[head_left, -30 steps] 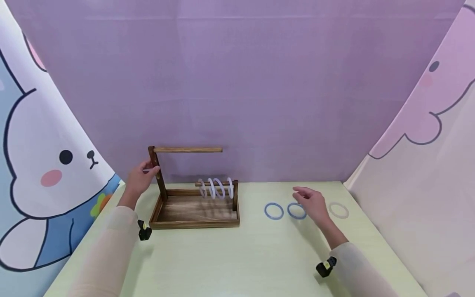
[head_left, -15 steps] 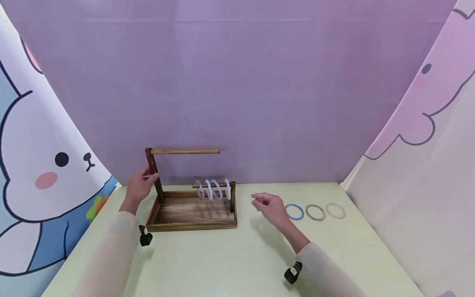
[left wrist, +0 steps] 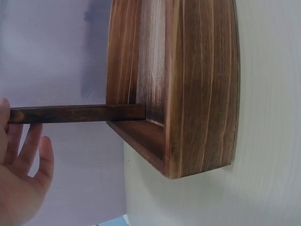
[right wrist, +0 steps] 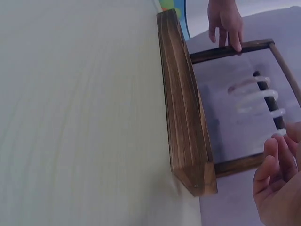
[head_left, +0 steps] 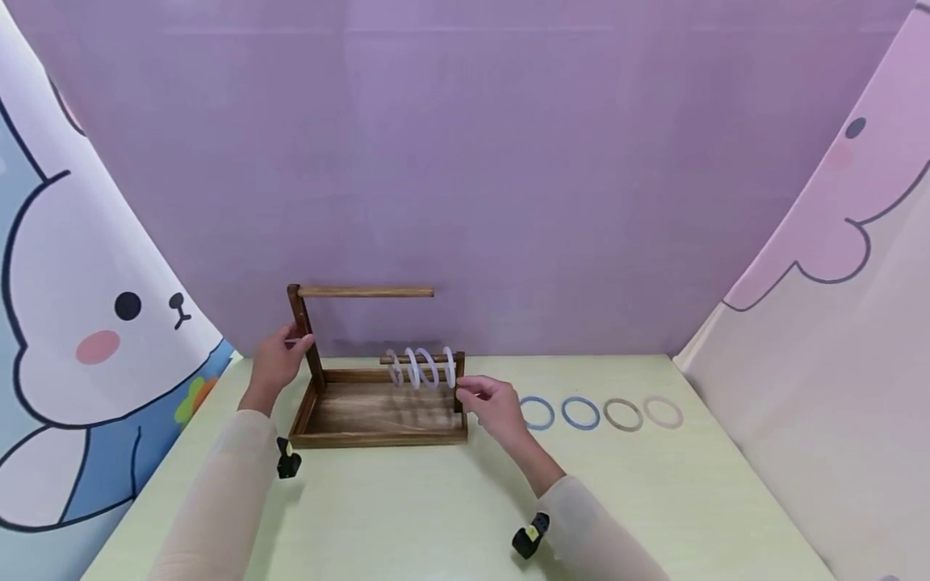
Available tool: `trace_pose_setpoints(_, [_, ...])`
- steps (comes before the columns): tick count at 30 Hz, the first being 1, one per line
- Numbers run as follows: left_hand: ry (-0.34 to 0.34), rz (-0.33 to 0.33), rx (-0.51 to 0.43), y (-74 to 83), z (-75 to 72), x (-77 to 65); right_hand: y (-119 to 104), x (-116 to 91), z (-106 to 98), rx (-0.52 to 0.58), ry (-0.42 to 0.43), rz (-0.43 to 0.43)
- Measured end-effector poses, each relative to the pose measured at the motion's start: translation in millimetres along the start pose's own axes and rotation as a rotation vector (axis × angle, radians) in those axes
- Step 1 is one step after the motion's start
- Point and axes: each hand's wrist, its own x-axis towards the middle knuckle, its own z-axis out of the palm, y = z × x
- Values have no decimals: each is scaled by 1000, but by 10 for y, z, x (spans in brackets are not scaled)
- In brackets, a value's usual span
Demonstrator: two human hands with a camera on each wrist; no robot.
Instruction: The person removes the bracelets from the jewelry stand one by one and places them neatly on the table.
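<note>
A brown wooden stand [head_left: 378,440] has a tray base, a tall left post with a long upper bar, and a shorter right post. Several pale rings [head_left: 414,369] hang on the lower bar. My left hand [head_left: 276,363] grips the tall post, thumb in front and fingers behind; the left wrist view also shows the post [left wrist: 75,113] between thumb and fingers. At the short post, my right hand [head_left: 496,407] has its fingertips on the rightmost pale ring [head_left: 450,367]. In the right wrist view the thumb and curled fingers pinch at a whitish ring [right wrist: 281,132], partly hidden.
On the pale table [head_left: 378,516], right of the stand, lie two blue rings [head_left: 580,428], a grey-brown ring [head_left: 623,430] and a pale pinkish ring [head_left: 663,427] in a row. A purple cloth [head_left: 465,177] hangs behind the table, with printed cloths at both sides.
My right hand has moved left from above the flat rings to the right end of the stand, uncovering those rings. My left hand stays on the tall post.
</note>
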Motion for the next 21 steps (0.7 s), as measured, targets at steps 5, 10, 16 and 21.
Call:
trace_pose_setpoints(5, [9, 2, 6, 0, -23, 8, -112, -33, 193, -54, -22, -70])
trace_pose_setpoints(10, [27, 8, -1, -15, -25, 12, -232, -76, 390, -104, -35, -126])
trace_pose_setpoints(16, [26, -4, -6, -71, -13, -6, -342, -103, 627, -127, -14, -170])
trace_pose_setpoints(21, [23, -10, -1, -83, 2, -13, -393, -88, 767, -150, -13, -152])
